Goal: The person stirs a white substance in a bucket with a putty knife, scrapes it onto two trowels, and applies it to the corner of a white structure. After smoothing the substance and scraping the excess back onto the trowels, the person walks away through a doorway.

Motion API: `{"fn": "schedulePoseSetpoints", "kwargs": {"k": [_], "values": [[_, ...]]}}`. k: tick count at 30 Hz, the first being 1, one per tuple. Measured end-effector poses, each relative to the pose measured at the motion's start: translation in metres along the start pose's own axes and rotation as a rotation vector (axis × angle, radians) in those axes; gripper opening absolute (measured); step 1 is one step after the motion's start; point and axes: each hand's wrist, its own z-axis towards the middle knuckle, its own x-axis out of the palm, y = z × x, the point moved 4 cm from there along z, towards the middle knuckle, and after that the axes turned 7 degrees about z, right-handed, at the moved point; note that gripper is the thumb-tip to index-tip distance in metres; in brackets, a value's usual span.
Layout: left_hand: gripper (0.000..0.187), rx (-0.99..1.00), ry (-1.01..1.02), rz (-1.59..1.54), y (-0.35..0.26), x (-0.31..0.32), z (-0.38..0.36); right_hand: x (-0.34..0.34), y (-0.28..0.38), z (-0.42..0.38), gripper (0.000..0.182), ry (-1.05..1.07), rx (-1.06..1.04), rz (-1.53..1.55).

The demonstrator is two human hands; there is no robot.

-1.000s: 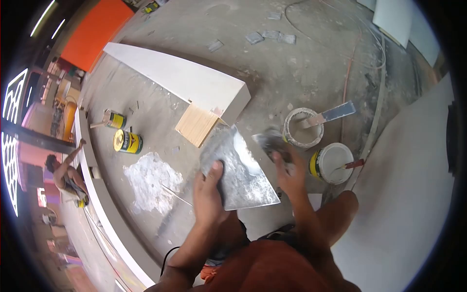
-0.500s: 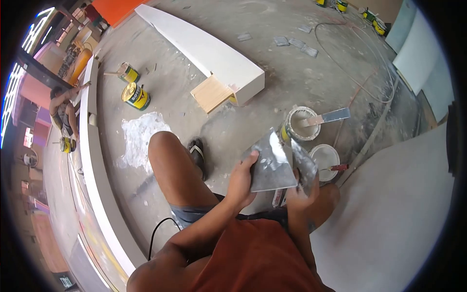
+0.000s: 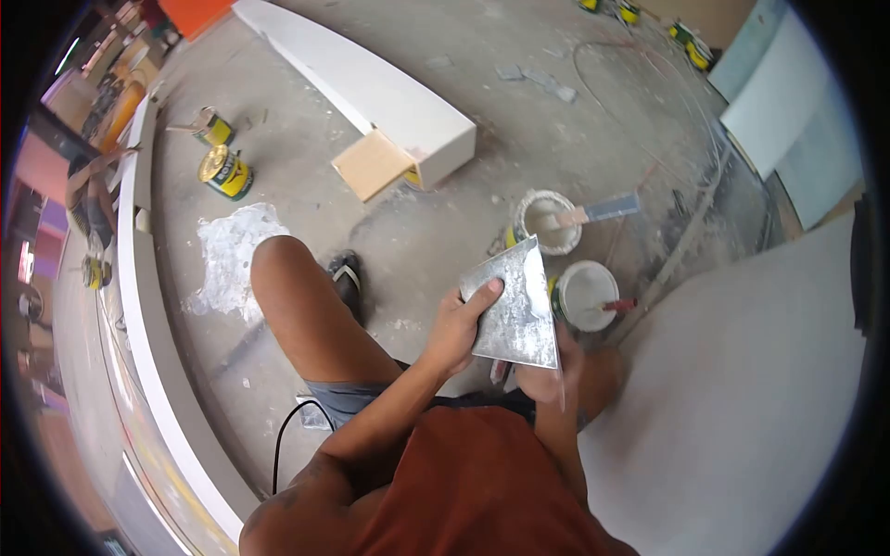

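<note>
My left hand [image 3: 456, 329] grips a flat metal putty plate [image 3: 505, 320], its thumb on the upper face. White putty lies thick along the plate's right side and smears its face. My right hand [image 3: 547, 372], blurred and partly behind that plate, holds a second thin metal plate [image 3: 562, 391], now almost edge-on. Just beyond the hands stands an open can of putty [image 3: 530, 215] with a broad putty knife [image 3: 607, 208] across its rim. Beside it is another open can [image 3: 584, 278], with a red-handled tool [image 3: 619, 304] in it.
A long white panel box [image 3: 371, 79] lies ahead, a wooden board [image 3: 374, 165] at its near end. Yellow-labelled cans [image 3: 225, 173] stand left, near a white floor patch [image 3: 232, 250]. A long white strip [image 3: 148, 306] curves along the left; a co-worker [image 3: 90, 199] is beyond. A pale panel [image 3: 714, 398] stands right.
The right-hand plate has swung down from behind the left one and turned edge-on. The left-hand plate has tilted to show more of its smeared face. The view has shifted slightly right.
</note>
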Motion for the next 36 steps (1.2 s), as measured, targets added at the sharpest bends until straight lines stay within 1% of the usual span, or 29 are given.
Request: {"fn": "schedulePoseSetpoints", "kwargs": {"k": [1, 3, 5, 6, 7, 9, 10, 11, 12, 13, 14, 15, 16, 17, 18, 19, 20, 22, 23, 25, 26, 27, 29, 30, 31, 33, 34, 35, 36], "values": [[0.036, -0.029, 0.011, 0.007, 0.007, 0.001, -0.001, 0.010, -0.001, 0.002, 0.033, -0.001, 0.076, 0.039], [0.037, 0.029, 0.032, 0.244, 0.013, -0.005, -0.002, 0.005, 0.019, 0.044, 0.030, -0.004, -0.018, -0.118], [0.038, 0.032, 0.017, 0.261, 0.016, -0.005, -0.005, -0.026, 0.055, 0.081, 0.031, 0.248, -0.234, -0.273], [0.037, 0.027, 0.008, 0.188, 0.014, -0.002, -0.007, -0.014, 0.063, 0.069, 0.020, 0.223, -0.298, -0.277], [0.036, 0.021, -0.004, 0.119, 0.012, -0.001, -0.009, -0.022, 0.067, 0.072, 0.020, 0.218, -0.298, -0.263], [0.035, -0.026, 0.005, 0.106, 0.012, -0.002, -0.006, -0.032, 0.070, 0.075, 0.019, 0.493, -0.029, 0.059], [0.035, -0.098, -0.001, 0.064, 0.014, -0.002, -0.004, -0.035, 0.070, 0.074, 0.019, 0.593, 0.031, 0.110], [0.036, -0.169, -0.004, 0.022, 0.016, -0.001, -0.001, -0.039, 0.071, 0.076, 0.019, 0.593, 0.022, 0.116], [0.036, -0.174, 0.004, 0.028, 0.019, -0.008, 0.004, -0.043, 0.071, 0.077, 0.019, 0.528, -0.058, 0.088], [0.035, -0.303, 0.195, -0.082, 0.027, -0.015, 0.007, -0.045, 0.070, 0.076, 0.020, 0.457, -0.135, 0.061], [0.034, -0.432, 0.383, -0.193, 0.036, -0.018, 0.007, -0.041, 0.068, 0.077, 0.020, 0.451, -0.140, 0.069], [0.034, -0.444, 0.382, -0.186, 0.042, -0.019, 0.009, -0.031, 0.069, 0.078, 0.022, 0.377, -0.258, 0.013], [0.034, -0.550, 0.549, -0.446, 0.047, -0.007, 0.008, -0.025, 0.069, 0.074, 0.025, 0.301, -0.374, -0.040], [0.034, -0.649, 0.713, -0.712, 0.049, 0.002, 0.006, -0.021, 0.063, 0.065, 0.025, 0.296, -0.379, -0.027], [0.030, -0.609, 0.623, -0.677, 0.056, -0.003, 0.007, -0.017, 0.056, 0.051, 0.030, 0.254, -0.442, -0.479], [0.030, -0.615, 0.623, -0.669, 0.057, -0.006, 0.009, -0.013, 0.052, 0.039, 0.035, 0.202, -0.489, -0.933], [0.030, -0.611, 0.629, -0.663, 0.057, -0.010, 0.012, -0.013, 0.054, 0.028, 0.035, 0.199, -0.490, -0.924], [0.031, -0.603, 0.635, -0.653, 0.053, -0.020, 0.015, -0.003, 0.033, 0.006, 0.039, 0.814, -0.284, -1.407], [0.031, -0.594, 0.641, -0.649, 0.050, -0.025, 0.017, -0.003, 0.035, 0.011, 0.039, 0.815, -0.287, -1.402], [0.032, -0.568, 0.654, -0.648, 0.044, -0.027, 0.019, -0.004, 0.058, 0.033, 0.034, 0.529, -0.317, -0.658], [0.037, -0.585, 0.667, -0.605, 0.047, -0.025, 0.016, -0.009, 0.060, 0.035, 0.033, 0.447, -0.311, -0.474], [0.037, -0.588, 0.667, -0.604, 0.048, -0.021, 0.012, -0.013, 0.061, 0.037, 0.032, 0.372, -0.319, -0.288], [0.037, -0.397, 0.175, -0.231, 0.049, -0.029, 0.020, -0.017, 0.051, 0.033, 0.034, 0.204, -0.405, -1.093], [0.033, -0.306, -0.209, -0.175, 0.028, -0.009, 0.019, -0.014, 0.041, 0.033, 0.038, 0.621, -0.562, -1.162], [0.033, -0.310, -0.220, -0.174, 0.027, -0.017, 0.027, -0.023, 0.037, 0.027, 0.038, 0.620, -0.550, -1.159], [0.033, 0.151, -0.215, -0.062, -0.003, -0.033, 0.046, -0.038, 0.046, 0.023, 0.036, 0.453, -0.485, -0.589], [0.035, 0.198, -0.214, -0.046, -0.008, -0.032, 0.045, -0.040, 0.054, 0.022, 0.035, 0.440, -0.437, -0.461], [0.035, 0.201, -0.218, -0.051, -0.009, -0.029, 0.042, -0.038, 0.054, 0.021, 0.035, 0.443, -0.433, -0.467], [0.038, 0.216, -0.195, -0.009, -0.012, -0.018, 0.037, -0.041, 0.055, 0.021, 0.033, 0.381, -0.449, -0.373]]}}
